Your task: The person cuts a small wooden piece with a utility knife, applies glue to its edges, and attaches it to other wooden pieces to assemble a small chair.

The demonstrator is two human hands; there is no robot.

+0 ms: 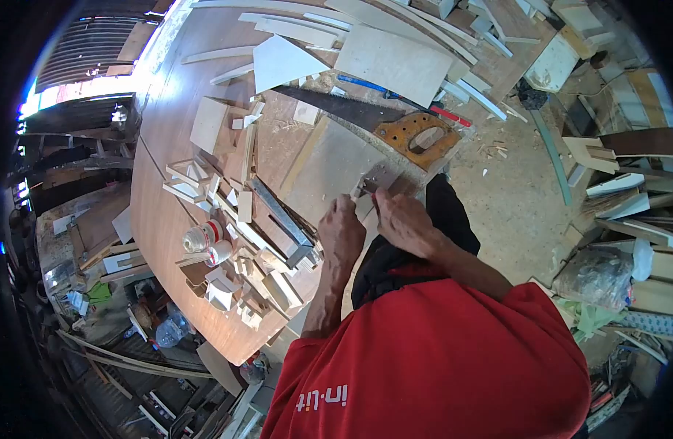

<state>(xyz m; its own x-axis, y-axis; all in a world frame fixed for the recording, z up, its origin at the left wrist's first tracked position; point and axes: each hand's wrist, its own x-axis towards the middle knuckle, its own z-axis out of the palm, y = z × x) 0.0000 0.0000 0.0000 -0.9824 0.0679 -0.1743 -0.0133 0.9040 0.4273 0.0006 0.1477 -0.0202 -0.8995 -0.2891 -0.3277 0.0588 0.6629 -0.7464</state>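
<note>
My left hand (pixel 341 227) is closed around a small pale wood piece (pixel 355 194), only the tip of which shows. Close beside it, my right hand (pixel 404 223) grips a small dark tool (pixel 374 184) with a greyish end; its kind is not clear, and my fingers cover most of it. The two hands almost meet above the near edge of a grey-brown board (pixel 336 162). Beyond them lies a handsaw with a worn wooden handle (pixel 417 137), its dark blade pointing left.
Left of my hands, a long metal-edged bar (pixel 281 223) lies among wood offcuts (pixel 278 285). Clear jars (pixel 202 235) stand near them on the brown tabletop (pixel 161 256). At the back are pale panels (pixel 395 62), a blue tool (pixel 365 85) and a red stick (pixel 451 115).
</note>
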